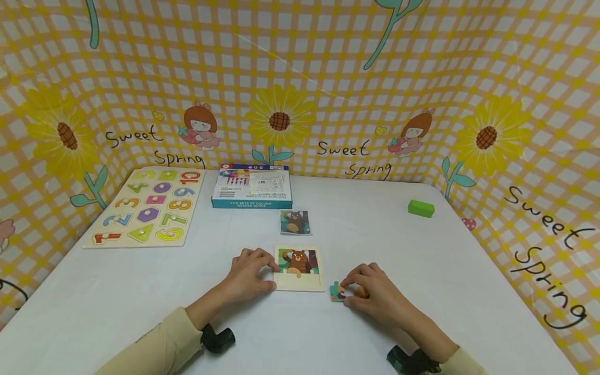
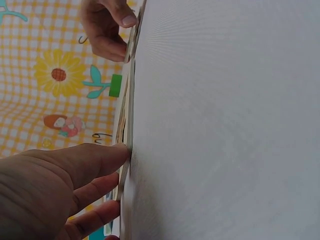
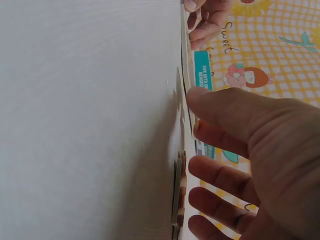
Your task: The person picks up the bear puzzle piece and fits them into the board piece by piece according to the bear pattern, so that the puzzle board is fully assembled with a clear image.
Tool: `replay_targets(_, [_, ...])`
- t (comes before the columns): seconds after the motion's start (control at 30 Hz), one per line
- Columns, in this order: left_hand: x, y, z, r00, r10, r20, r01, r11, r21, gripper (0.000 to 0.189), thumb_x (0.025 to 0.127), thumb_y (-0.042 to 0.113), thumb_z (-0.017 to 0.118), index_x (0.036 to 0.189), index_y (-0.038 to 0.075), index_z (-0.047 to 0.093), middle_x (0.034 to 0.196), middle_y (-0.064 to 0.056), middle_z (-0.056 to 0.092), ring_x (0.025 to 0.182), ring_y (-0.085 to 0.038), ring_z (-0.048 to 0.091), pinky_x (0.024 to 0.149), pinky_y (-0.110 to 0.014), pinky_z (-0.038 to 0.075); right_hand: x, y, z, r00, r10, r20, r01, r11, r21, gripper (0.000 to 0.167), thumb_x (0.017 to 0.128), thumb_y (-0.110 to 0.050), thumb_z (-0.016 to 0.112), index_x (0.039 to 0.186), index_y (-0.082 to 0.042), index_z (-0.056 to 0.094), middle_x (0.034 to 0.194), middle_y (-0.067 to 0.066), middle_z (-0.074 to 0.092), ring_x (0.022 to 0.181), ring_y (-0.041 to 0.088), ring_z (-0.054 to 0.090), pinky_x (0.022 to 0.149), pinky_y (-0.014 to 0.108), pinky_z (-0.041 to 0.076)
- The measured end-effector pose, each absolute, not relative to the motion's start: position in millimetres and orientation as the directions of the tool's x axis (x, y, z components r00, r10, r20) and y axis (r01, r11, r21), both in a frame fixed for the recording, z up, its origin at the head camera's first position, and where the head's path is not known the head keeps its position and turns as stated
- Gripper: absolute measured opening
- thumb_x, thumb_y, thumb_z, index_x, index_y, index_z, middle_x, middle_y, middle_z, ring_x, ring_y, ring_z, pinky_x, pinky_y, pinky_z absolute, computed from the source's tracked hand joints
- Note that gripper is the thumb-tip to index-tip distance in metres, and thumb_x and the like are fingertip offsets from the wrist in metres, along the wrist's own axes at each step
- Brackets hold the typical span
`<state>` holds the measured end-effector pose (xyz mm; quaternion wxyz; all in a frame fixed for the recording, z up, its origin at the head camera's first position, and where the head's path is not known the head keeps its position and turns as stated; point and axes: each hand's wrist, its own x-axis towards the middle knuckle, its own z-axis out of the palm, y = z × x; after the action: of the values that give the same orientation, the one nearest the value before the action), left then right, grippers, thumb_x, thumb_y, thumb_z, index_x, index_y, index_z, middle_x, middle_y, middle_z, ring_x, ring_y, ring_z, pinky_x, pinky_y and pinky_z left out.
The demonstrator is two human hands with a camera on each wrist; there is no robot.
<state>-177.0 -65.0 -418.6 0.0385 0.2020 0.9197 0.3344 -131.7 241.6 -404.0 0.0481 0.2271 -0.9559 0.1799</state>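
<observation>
A pale puzzle board (image 1: 300, 284) lies flat on the table, its frame filled in the upper part by a brown bear picture (image 1: 300, 260) and bare wood below. At the board's left edge, my left hand (image 1: 248, 276) holds it by thumb and bent fingers. In the left wrist view that thumb (image 2: 107, 157) touches the board's edge. Right of the board, my right hand (image 1: 375, 291) pinches a small green puzzle piece (image 1: 336, 291) between thumb and index finger, low over the table. Another piece (image 3: 179, 192) lies under its other fingers, partly hidden.
A bear picture card (image 1: 295, 223) lies behind the board, before a teal-edged box (image 1: 251, 190). A number and shape board (image 1: 145, 208) stands at the back left. A green block (image 1: 421, 208) sits at the back right. Patterned cloth (image 1: 328, 78) surrounds the table.
</observation>
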Motion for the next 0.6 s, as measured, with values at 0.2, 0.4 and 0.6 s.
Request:
replay_targets(0.2, [-176, -65, -419, -0.915, 0.398, 0.061, 0.343, 0.692, 0.635, 0.023, 0.073, 0.020, 0.077, 0.095, 0.020, 0.069, 0.115, 0.000, 0.058, 0.112, -0.027, 0.041, 0.097, -0.056, 0.028, -135, 233, -398, -0.895, -0.410, 0.174, -0.445, 0.834, -0.325, 0.022, 0.075, -0.024, 0.078, 0.095, -0.023, 0.069, 0.100, -0.009, 0.061, 0.090, 0.007, 0.041, 0.073, 0.025, 0.037])
replay_targets(0.4, [-176, -65, -418, -0.916, 0.397, 0.062, 0.344, 0.694, 0.632, 0.022, 0.073, 0.019, 0.077, 0.094, 0.019, 0.069, 0.115, 0.000, 0.058, 0.112, -0.027, 0.041, 0.096, -0.056, 0.029, -140, 217, -393, -0.896, -0.411, 0.167, -0.444, 0.839, -0.316, 0.022, 0.075, -0.022, 0.077, 0.095, -0.021, 0.071, 0.099, -0.008, 0.061, 0.091, 0.009, 0.042, 0.076, 0.028, 0.039])
replay_targets(0.6, [-175, -65, -417, -0.915, 0.399, 0.066, 0.348, 0.693, 0.632, 0.022, 0.073, 0.018, 0.077, 0.094, 0.019, 0.069, 0.114, -0.001, 0.058, 0.111, -0.028, 0.041, 0.096, -0.057, 0.029, -148, 198, -393, -0.870, -0.459, 0.179, -0.492, 0.819, -0.293, 0.022, 0.075, -0.023, 0.077, 0.095, -0.020, 0.071, 0.098, -0.006, 0.061, 0.091, 0.011, 0.044, 0.080, 0.033, 0.040])
